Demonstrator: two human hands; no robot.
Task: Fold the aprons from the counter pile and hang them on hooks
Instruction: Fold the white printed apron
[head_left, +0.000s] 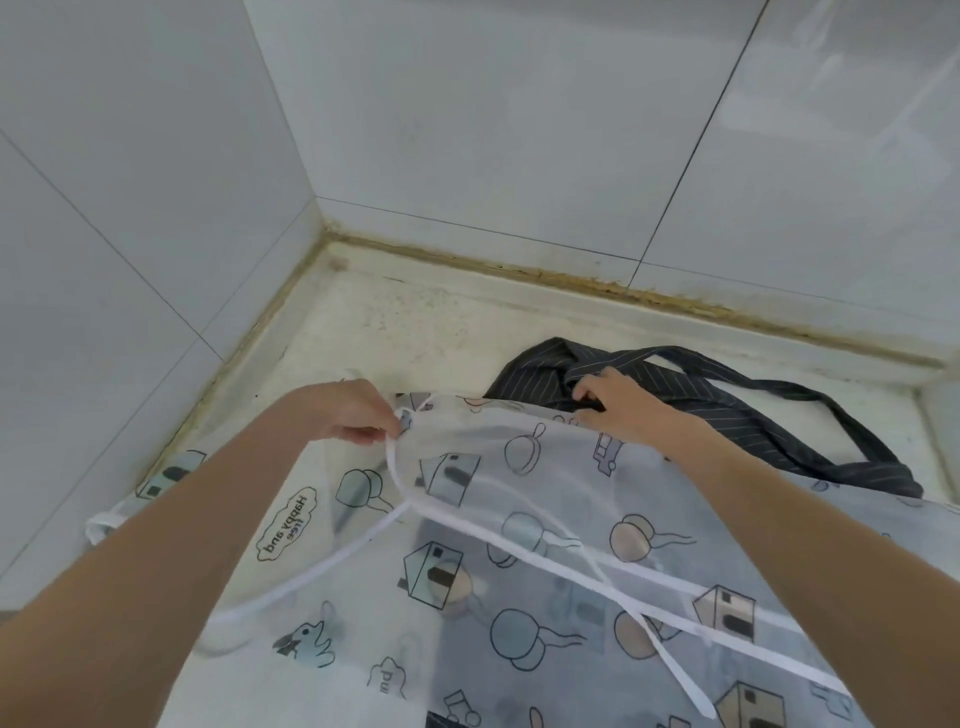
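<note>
Left hand (345, 410) pinches the printed apron's (519, 545) white strap (395, 467); right hand (618, 402), fingers curled, grips that apron's top edge beside the striped apron (727, 410).

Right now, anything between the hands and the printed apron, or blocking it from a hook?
Nothing between them: the left hand pinches the printed apron at its top edge by the white strap; the right hand grips the far corner, over the dark striped apron. No hook is in view, so that path can't be judged.
</note>
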